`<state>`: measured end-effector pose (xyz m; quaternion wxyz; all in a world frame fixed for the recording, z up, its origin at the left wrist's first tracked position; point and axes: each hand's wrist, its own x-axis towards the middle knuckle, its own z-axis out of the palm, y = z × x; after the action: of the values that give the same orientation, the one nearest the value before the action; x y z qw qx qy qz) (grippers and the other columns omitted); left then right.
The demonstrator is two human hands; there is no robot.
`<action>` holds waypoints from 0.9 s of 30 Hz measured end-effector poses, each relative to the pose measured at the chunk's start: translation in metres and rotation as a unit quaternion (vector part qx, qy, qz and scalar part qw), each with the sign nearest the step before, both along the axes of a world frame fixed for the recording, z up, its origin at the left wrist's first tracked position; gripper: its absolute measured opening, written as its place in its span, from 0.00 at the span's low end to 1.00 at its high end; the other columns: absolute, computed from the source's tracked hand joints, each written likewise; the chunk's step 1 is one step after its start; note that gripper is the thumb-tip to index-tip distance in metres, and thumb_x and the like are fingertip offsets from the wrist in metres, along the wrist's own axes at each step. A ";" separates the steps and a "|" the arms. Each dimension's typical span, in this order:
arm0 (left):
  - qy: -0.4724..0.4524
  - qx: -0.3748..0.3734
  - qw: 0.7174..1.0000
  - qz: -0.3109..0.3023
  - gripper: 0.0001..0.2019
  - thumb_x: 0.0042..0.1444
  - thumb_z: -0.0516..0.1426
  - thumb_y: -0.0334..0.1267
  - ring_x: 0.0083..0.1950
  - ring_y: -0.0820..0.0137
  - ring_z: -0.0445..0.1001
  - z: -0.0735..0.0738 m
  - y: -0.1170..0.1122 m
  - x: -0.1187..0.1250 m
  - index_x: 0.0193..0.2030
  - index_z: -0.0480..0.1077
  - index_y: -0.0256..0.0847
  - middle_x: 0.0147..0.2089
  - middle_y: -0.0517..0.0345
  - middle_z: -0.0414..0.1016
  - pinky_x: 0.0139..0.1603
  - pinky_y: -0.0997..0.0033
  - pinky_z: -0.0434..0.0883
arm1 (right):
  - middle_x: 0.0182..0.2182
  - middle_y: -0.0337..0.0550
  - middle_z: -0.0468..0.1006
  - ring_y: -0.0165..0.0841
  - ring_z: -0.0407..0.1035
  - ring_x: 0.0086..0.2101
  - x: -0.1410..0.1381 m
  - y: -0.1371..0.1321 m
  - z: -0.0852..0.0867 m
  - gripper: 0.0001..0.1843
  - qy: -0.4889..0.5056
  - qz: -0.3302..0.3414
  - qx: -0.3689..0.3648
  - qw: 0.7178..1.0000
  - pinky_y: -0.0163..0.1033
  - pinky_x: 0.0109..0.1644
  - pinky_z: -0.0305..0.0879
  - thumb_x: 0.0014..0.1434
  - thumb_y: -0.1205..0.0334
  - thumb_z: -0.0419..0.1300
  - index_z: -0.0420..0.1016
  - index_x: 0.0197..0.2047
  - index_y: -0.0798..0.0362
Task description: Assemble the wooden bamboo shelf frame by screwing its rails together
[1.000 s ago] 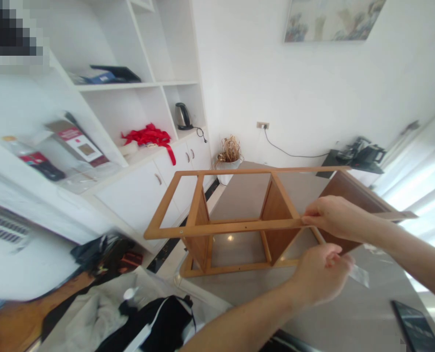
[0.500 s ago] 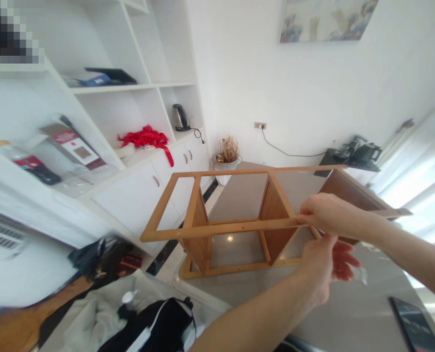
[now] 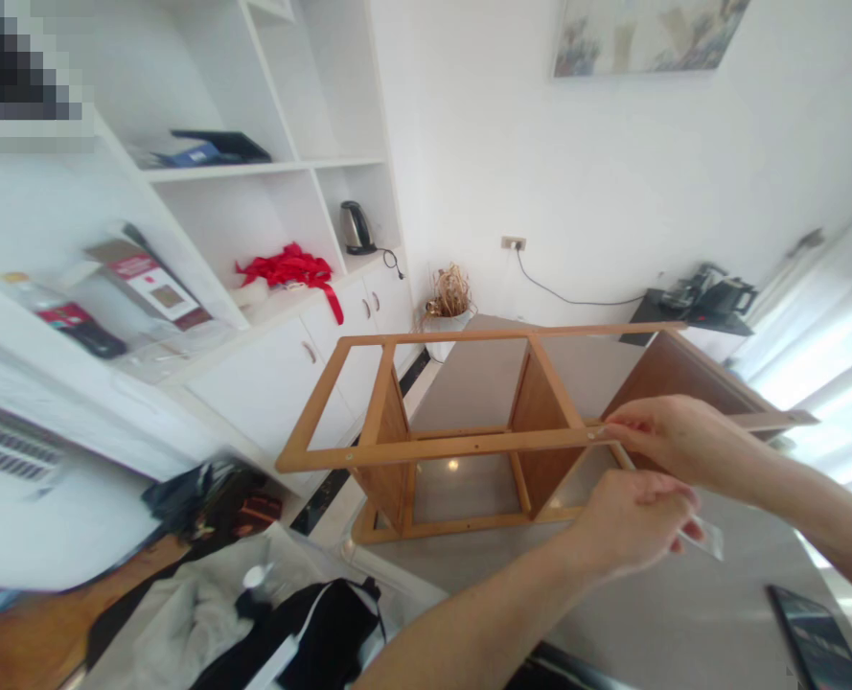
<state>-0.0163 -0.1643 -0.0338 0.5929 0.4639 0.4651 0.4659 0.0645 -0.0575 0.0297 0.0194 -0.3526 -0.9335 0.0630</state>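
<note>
A light-brown wooden shelf frame (image 3: 426,448) lies on its side on the grey tabletop (image 3: 483,580), with panels set between its rails. My right hand (image 3: 677,436) is closed in a pinch at the near top rail, fingertips beside a small whitish spot (image 3: 592,436) on the wood. What the fingertips hold, if anything, is too small to make out. Just below, my left hand (image 3: 631,522) is curled closed around a small clear plastic bag (image 3: 709,540), whose end sticks out to the right. Another pale spot (image 3: 349,457) shows near the rail's left end.
A dark tablet or phone (image 3: 817,632) lies at the table's right. Clothes and a black bag (image 3: 325,637) are heaped at lower left. White shelving (image 3: 267,172) with a kettle (image 3: 356,228) stands left. A black tray with a kettle (image 3: 720,297) is at far right.
My right hand has shifted slightly right along the rail, uncovering a whitish spot. My left hand has dropped a little away from the rail, and its spread fingers have curled in.
</note>
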 end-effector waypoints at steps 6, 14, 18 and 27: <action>0.477 0.241 0.820 0.203 0.13 0.64 0.47 0.39 0.42 0.66 0.71 0.024 -0.018 -0.068 0.38 0.72 0.40 0.38 0.54 0.75 0.46 0.64 0.63 | 0.29 0.41 0.79 0.33 0.71 0.30 0.000 0.009 -0.002 0.19 -0.013 0.106 0.046 0.993 0.35 0.32 0.60 0.64 0.51 0.48 0.77 0.32 0.49; 0.656 0.189 0.707 0.183 0.18 0.65 0.46 0.45 0.34 0.63 0.72 0.008 -0.007 -0.086 0.32 0.70 0.38 0.30 0.53 0.74 0.38 0.61 0.62 | 0.28 0.40 0.75 0.31 0.69 0.31 -0.012 0.003 0.006 0.20 -0.040 0.167 0.061 0.983 0.34 0.33 0.56 0.67 0.57 0.45 0.72 0.28 0.51; 0.654 0.195 0.708 0.182 0.18 0.65 0.46 0.45 0.34 0.64 0.72 0.007 -0.009 -0.086 0.32 0.70 0.37 0.31 0.52 0.74 0.39 0.62 0.61 | 0.28 0.40 0.76 0.32 0.69 0.31 -0.016 0.002 0.010 0.19 -0.082 0.150 0.076 0.982 0.35 0.31 0.54 0.66 0.56 0.47 0.73 0.29 0.50; 0.654 0.195 0.708 0.182 0.18 0.65 0.46 0.45 0.34 0.63 0.72 0.008 -0.009 -0.087 0.32 0.70 0.38 0.31 0.53 0.74 0.37 0.60 0.61 | 0.28 0.40 0.78 0.31 0.70 0.30 -0.019 0.005 0.012 0.20 -0.119 0.149 0.052 0.980 0.35 0.32 0.57 0.65 0.57 0.47 0.76 0.29 0.50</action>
<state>-0.1031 -0.1730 -0.0262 -0.0596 0.6637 0.7108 0.2252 0.0454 -0.0522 0.0420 -0.0828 -0.2132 -0.9731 -0.0261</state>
